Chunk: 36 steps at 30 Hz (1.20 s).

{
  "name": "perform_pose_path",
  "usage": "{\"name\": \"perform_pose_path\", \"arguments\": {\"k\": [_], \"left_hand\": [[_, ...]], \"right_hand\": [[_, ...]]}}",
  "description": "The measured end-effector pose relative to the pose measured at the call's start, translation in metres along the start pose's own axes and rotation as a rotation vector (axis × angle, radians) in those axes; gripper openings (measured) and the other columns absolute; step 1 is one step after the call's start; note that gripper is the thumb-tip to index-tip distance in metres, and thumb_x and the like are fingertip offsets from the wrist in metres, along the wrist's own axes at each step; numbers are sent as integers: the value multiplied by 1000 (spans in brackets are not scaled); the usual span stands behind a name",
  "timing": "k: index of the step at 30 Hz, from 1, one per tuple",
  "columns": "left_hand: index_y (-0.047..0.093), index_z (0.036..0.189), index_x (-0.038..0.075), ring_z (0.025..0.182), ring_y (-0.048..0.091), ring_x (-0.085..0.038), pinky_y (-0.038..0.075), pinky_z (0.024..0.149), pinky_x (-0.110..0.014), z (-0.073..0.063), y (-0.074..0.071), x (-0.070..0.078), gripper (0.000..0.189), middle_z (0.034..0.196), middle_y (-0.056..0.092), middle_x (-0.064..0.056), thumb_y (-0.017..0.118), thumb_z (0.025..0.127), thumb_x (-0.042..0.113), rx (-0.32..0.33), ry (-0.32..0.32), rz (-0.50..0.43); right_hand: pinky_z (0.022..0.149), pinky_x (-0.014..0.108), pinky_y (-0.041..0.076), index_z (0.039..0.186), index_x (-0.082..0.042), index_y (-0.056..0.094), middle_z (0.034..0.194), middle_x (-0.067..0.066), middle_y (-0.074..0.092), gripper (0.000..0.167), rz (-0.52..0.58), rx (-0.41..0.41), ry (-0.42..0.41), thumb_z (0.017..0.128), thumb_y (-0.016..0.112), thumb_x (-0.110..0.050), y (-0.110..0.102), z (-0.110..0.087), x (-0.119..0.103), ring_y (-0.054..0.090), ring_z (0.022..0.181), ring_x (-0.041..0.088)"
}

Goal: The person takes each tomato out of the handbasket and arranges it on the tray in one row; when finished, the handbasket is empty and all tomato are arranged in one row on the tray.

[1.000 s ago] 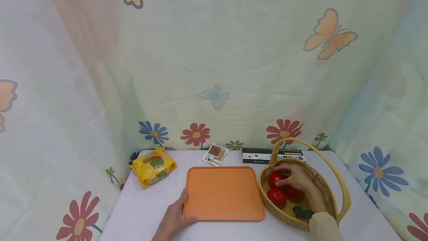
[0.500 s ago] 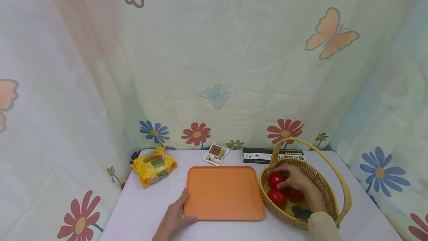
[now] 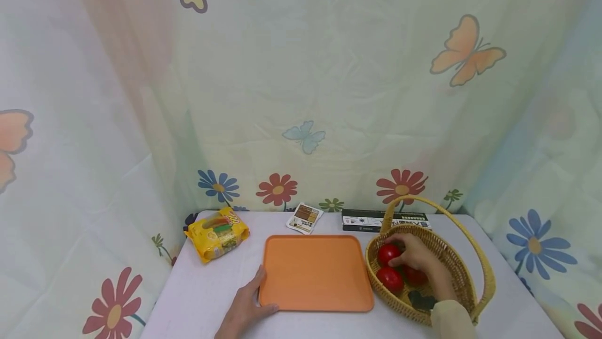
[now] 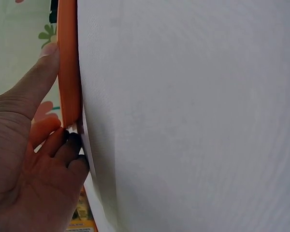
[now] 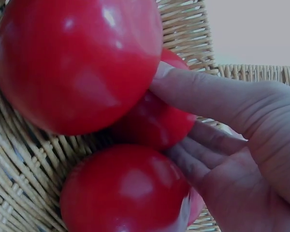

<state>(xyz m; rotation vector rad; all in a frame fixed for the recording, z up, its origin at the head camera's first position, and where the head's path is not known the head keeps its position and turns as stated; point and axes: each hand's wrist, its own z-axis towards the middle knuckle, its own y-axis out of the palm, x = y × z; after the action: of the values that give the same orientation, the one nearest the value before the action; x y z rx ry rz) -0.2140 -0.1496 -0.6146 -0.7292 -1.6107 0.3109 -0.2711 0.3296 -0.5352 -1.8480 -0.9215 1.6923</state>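
Inside the wicker basket [image 3: 463,271], my right hand [image 3: 416,253] holds a glossy round red fruit [image 3: 388,253], fingers on its far side and thumb on its near side. Two more such red fruits, one the front red fruit [image 3: 390,279] and one partly under the hand, lie close by. In the right wrist view the thumb reaches across the held red fruit [image 5: 157,121] between its neighbours. At the orange tray's [image 3: 315,273] near left corner rests my left hand [image 3: 244,305], thumb along the front edge, fingers at the left side. Its thumb touches the tray rim [image 4: 69,63] in the left wrist view.
A dark green item [image 3: 421,301] lies in the basket, whose tall handle [image 3: 475,240] arches over the right side. Behind stand a black-and-white box [image 3: 362,221] and a small sachet [image 3: 304,218]. A yellow packet [image 3: 218,234] lies back left on the white-covered table [image 3: 188,297].
My right hand stays at the same fruit, its fingers closing a little round it. The left hand and tray keep their places; the head view shifts slightly.
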Motion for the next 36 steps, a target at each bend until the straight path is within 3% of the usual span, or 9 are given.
{"name": "perform_pose_path", "arguments": {"k": [10,20,26,36], "left_hand": [[34,166,-1,157,34,-48,33,127,-67,-1,1,0,114,173,33,-22,97,79,38,-3,14,1],[35,167,1,157,36,-47,34,127,-66,0,2,-1,116,172,35,-21,97,78,40,2,-18,0],[34,166,-1,157,36,-47,33,127,-66,0,0,-2,114,172,34,-22,97,80,40,-1,24,-6],[35,166,-1,157,36,-46,33,128,-65,-1,-1,1,114,172,34,-21,97,80,38,0,25,-6]], "right_hand": [[102,69,59,131,2,71,123,21,72,55,0,12,-12,82,94,-8,-1,-5,-1,66,114,42],[98,64,63,126,2,73,117,16,75,53,-34,41,-29,84,95,-20,-9,-9,-10,69,106,33],[95,60,65,124,3,74,115,16,75,53,-61,66,-46,83,96,-22,-12,-11,-17,68,102,31],[88,58,68,134,0,72,124,22,73,64,-65,88,-44,83,95,-30,-19,-26,-35,66,112,39]]}}
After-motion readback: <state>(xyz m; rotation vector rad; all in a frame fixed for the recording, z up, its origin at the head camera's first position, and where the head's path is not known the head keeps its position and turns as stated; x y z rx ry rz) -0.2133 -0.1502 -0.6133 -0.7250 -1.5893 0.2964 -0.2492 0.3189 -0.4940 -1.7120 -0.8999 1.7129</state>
